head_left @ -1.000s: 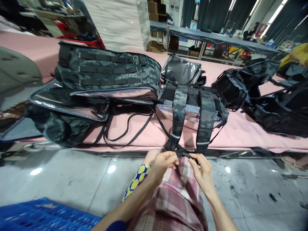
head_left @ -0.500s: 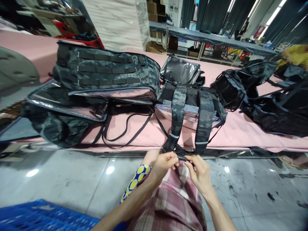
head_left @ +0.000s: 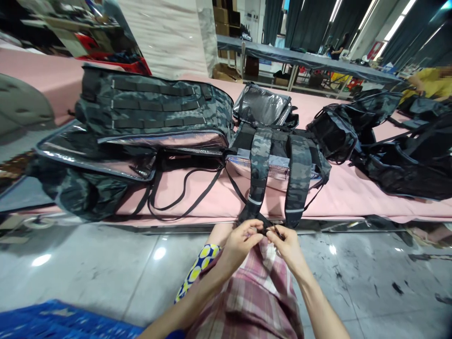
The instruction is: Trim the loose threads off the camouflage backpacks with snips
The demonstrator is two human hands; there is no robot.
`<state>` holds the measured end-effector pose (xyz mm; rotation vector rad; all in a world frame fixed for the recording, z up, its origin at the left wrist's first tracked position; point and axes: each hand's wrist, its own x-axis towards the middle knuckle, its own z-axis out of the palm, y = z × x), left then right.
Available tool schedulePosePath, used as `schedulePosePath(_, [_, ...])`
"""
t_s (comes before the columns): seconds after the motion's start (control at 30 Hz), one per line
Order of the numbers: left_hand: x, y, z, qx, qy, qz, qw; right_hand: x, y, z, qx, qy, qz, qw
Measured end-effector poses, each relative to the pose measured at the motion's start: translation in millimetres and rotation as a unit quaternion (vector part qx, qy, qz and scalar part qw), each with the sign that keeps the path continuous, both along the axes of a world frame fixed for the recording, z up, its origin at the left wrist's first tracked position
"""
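Note:
A camouflage backpack [head_left: 298, 165] lies on the pink-covered table with its two padded shoulder straps hanging toward me over the front edge. At the strap ends, my left hand [head_left: 244, 238] is closed, pinching a black strap [head_left: 262, 226]. Close beside it, my right hand [head_left: 286, 246] is closed, its thumb and forefinger at the same strap. A thin dark object [head_left: 278, 231] shows in the right fingers, too small to name. Silvery lining shows along the backpack's open side.
A large camouflage bag [head_left: 155, 101] with webbing rows stands to the left, its silver-lined flap [head_left: 95, 150] open. More dark bags [head_left: 413, 160] lie right. A blue crate [head_left: 60, 320] is on the floor lower left. A person in yellow [head_left: 432, 82] is at far right.
My right hand has shifted slightly left, nearer my left hand, and the thin dark object now shows upright in its fingers. The bags have not moved on the table.

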<state>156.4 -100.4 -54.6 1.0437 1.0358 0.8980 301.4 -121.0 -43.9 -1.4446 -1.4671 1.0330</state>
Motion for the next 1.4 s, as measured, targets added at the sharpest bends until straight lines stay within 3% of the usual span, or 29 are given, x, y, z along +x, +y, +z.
schedulePosePath(0.1, [2, 2, 2.5, -0.037, -0.023, -0.018, 0.999, 4, 3, 0.9, -0.049, 0.026, -0.029, 0.998])
schedulePosePath(0.27, [1, 8, 9.4, -0.149, -0.080, 0.018, 0.985, 18, -12, -3.8, 0.098, -0.147, -0.114, 0.978])
schedulePosePath(0.43, [0, 10, 7.3, -0.173, -0.106, 0.003, 0.979, 22, -23, -6.9, 0.252, -0.303, -0.078, 0.916])
schedulePosePath(0.67, [4, 9, 1.3, -0.153, -0.045, 0.009, 0.987, 20, -18, -3.6, 0.289, -0.386, -0.045, 0.875])
schedulePosePath(0.9, [8, 7, 3.2, -0.152, -0.043, 0.036, 0.987, 24, -26, -5.1, 0.269, -0.364, -0.062, 0.890])
schedulePosePath(1.1, [9, 7, 8.4, -0.142, -0.040, 0.018, 0.989, 18, -25, -4.3, 0.261, -0.346, -0.054, 0.899])
schedulePosePath(1.4, [10, 5, 4.7, -0.187, -0.090, 0.021, 0.978, 20, -28, -6.7, 0.265, -0.342, -0.077, 0.898])
